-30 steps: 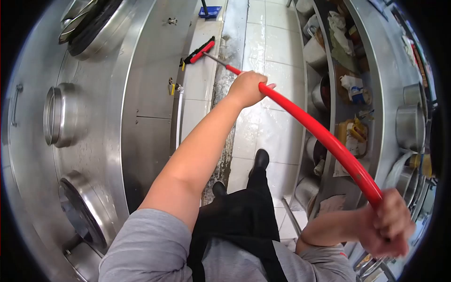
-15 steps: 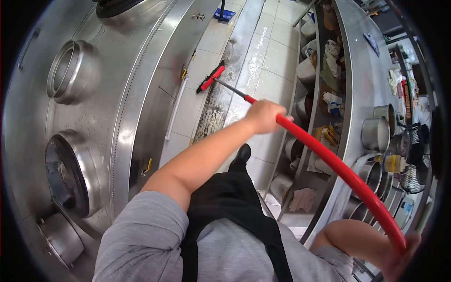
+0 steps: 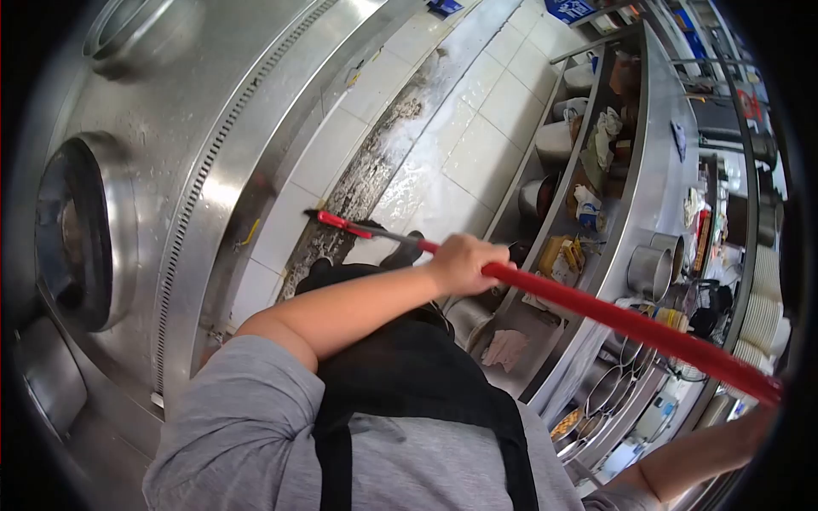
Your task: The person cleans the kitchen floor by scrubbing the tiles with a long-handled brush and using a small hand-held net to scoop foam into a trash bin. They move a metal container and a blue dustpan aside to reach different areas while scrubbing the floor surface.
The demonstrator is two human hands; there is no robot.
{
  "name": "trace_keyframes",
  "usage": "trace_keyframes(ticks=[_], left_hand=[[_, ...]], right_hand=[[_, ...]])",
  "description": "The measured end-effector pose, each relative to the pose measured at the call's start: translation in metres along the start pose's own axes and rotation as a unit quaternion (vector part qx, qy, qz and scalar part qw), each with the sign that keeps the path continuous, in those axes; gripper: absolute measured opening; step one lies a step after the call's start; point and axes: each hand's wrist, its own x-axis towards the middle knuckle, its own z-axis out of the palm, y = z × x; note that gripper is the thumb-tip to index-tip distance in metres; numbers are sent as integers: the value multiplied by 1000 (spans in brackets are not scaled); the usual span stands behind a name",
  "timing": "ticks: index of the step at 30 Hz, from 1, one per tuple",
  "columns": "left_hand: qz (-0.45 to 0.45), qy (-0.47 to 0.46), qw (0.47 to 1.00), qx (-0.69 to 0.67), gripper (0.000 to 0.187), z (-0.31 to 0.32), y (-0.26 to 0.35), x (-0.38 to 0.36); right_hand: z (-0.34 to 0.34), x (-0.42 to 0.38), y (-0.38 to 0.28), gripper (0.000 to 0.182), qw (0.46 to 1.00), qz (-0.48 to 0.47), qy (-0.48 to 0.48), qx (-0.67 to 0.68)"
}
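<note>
1. A red-handled broom (image 3: 613,317) runs slantwise from the centre of the frame to the right edge; its head (image 3: 341,223), red with black bristles, sits left of centre over a grimy strip of floor (image 3: 356,180).
2. The left hand (image 3: 467,266) is wrapped round the handle near the middle of the frame, palm down as I see it.
3. The right hand (image 3: 758,424) is at the handle's upper end, at the far right edge; it sinks into the dark border there, so I can't tell how its fingers are set. The two hands are well apart.
4. Just beside the broom head, one dark boot (image 3: 405,250) shows below a black apron (image 3: 400,366), worn over a grey shirt (image 3: 234,409).
5. White foam (image 3: 417,140) lies on the strip and on the pale tiles (image 3: 487,162) at upper centre.
6. A steel stove (image 3: 187,128) fills the left side, with a black-rimmed ring (image 3: 100,230) on it.
7. Steel shelving (image 3: 635,183) lines the right, holding white tubs and a pink cloth (image 3: 504,349); a metal pot (image 3: 649,272) stands on its top, and stacked plates (image 3: 765,298) are farther right.
</note>
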Motion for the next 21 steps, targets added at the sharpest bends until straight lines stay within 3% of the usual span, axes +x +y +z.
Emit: trace_keyframes(ticks=[7, 9, 12, 15, 19, 21], left_hand=[[66, 186, 973, 121, 22, -2, -113, 105], [1, 192, 975, 109, 21, -2, -149, 144], [-194, 172, 964, 62, 29, -5, -177, 200], [-137, 192, 963, 128, 31, 34, -215, 246], [18, 212, 977, 30, 39, 73, -129, 258], [48, 221, 974, 18, 39, 90, -69, 245]], right_hand=[[35, 29, 72, 32, 990, -37, -136, 3], [52, 27, 106, 33, 974, -104, -196, -49], [42, 25, 142, 26, 956, -154, -221, -115], [1, 30, 143, 20, 939, -218, -201, -172], [-61, 38, 90, 15, 902, -324, -155, -242], [-75, 25, 74, 16, 917, -295, -124, -240]])
